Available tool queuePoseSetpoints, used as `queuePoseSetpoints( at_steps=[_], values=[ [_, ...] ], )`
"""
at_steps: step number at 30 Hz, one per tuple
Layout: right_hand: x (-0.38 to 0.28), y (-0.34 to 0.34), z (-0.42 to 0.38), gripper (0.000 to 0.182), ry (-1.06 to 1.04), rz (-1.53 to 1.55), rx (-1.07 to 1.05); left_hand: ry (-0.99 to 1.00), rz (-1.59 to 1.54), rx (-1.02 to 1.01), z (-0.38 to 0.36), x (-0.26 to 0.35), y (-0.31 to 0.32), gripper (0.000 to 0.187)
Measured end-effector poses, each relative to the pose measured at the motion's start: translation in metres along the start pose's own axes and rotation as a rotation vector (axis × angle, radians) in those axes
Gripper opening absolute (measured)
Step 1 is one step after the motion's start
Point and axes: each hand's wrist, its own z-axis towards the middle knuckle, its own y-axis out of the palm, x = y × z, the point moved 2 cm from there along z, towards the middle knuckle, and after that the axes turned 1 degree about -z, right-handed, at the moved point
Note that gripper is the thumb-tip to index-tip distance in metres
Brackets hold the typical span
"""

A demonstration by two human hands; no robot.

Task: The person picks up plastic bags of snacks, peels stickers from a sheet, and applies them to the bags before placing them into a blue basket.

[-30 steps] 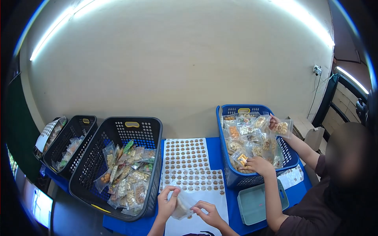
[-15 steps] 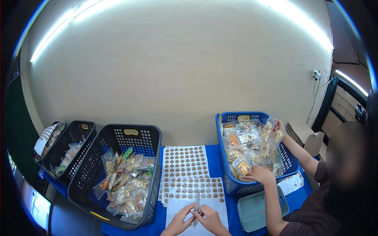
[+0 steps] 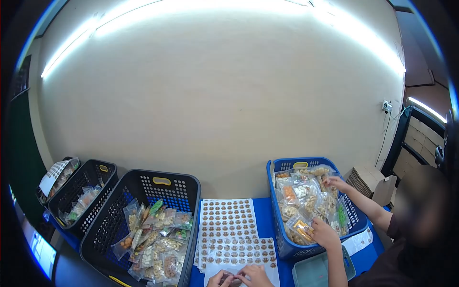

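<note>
Blue table (image 3: 261,213), four baskets (image 3: 193,215); left hand (image 3: 219,279), right hand (image 3: 256,276), each grip pinching one small packet (image 3: 234,281)

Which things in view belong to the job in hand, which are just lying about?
Job, apparently:
packet, mostly hidden, between left hand and right hand
sticker sheets
large black basket of packets
blue basket of packets

Lying about, probably:
green tray
cardboard stack
</note>
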Motion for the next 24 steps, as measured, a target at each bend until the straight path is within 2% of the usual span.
queuePoseSetpoints(
  at_steps=[2, 3, 4, 6, 7, 8, 10, 11, 13, 14, 16, 23, 24],
  values=[
    [-0.006, 0.007, 0.003, 0.02, 0.038, 0.179, -0.037, -0.046, 0.022, 0.082, 0.006, -0.027, -0.005, 0.02],
    [-0.018, 0.005, 0.005, 0.019, 0.044, 0.224, -0.042, 0.096, 0.191, 0.199, 0.009, -0.04, -0.006, 0.019],
    [-0.026, 0.006, 0.006, 0.018, 0.055, 0.268, -0.051, 0.123, 0.155, 0.24, 0.014, -0.046, -0.007, 0.018],
    [-0.036, 0.016, 0.01, 0.018, 0.036, 0.121, 0.079, 0.168, 0.075, 0.319, 0.021, -0.049, -0.007, 0.017],
    [-0.038, 0.018, 0.008, 0.018, 0.03, 0.049, 0.141, -0.078, 0.071, 0.189, 0.026, -0.052, -0.009, 0.02],
    [-0.038, 0.016, 0.007, 0.018, 0.064, 0.064, 0.157, 0.053, 0.288, 0.294, 0.029, -0.046, -0.008, 0.018],
    [-0.036, 0.012, 0.01, 0.016, 0.126, 0.096, 0.198, 0.148, 0.225, 0.394, 0.041, -0.044, -0.002, 0.026],
    [-0.034, 0.01, 0.012, 0.015, 0.121, 0.365, 0.191, 0.19, 0.243, 0.423, 0.047, -0.043, -0.001, 0.026],
    [-0.037, 0.0, 0.008, 0.015, 0.111, 0.221, 0.194, 0.267, 0.281, 0.476, 0.053, -0.044, -0.001, 0.027],
    [-0.043, -0.008, 0.008, 0.015, 0.106, 0.148, 0.195, 0.263, 0.272, 0.474, 0.054, -0.046, 0.0, 0.027],
    [-0.046, -0.015, 0.003, 0.015, 0.156, 0.193, 0.181, 0.266, 0.252, 0.477, 0.057, -0.049, 0.003, 0.028],
    [-0.035, -0.016, -0.006, 0.019, 0.183, 0.181, 0.217, 0.047, -0.055, 0.462, 0.064, -0.034, 0.018, 0.023],
    [-0.034, -0.018, -0.01, 0.02, 0.174, 0.188, 0.197, 0.091, -0.099, 0.542, 0.066, -0.039, 0.018, 0.024]
  ],
)
